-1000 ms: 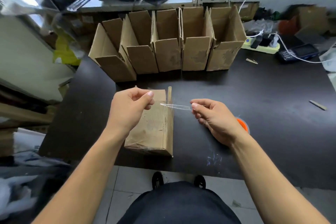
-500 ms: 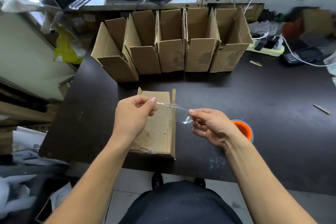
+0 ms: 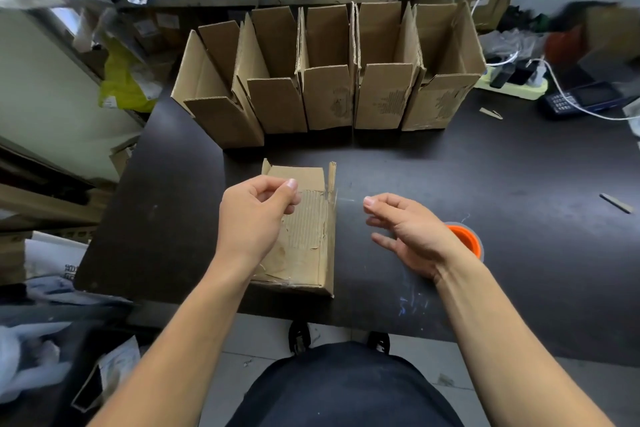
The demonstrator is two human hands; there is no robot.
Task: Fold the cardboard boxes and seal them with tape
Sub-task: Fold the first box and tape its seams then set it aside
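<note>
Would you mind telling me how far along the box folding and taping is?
Done: five folded boxes stand in a row at the back, tops open. In hand: a sixth box lies below the left hand, whose fingers pinch together; the right hand hovers open near the orange tape roll. Left: sealing.

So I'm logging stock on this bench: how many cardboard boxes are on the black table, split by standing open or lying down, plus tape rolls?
Upright open brown cardboard boxes in the back row: 5
Brown cardboard box lying flat near the table edge: 1
Orange-cored tape roll, partly hidden behind the right hand: 1
Total: 7
</note>
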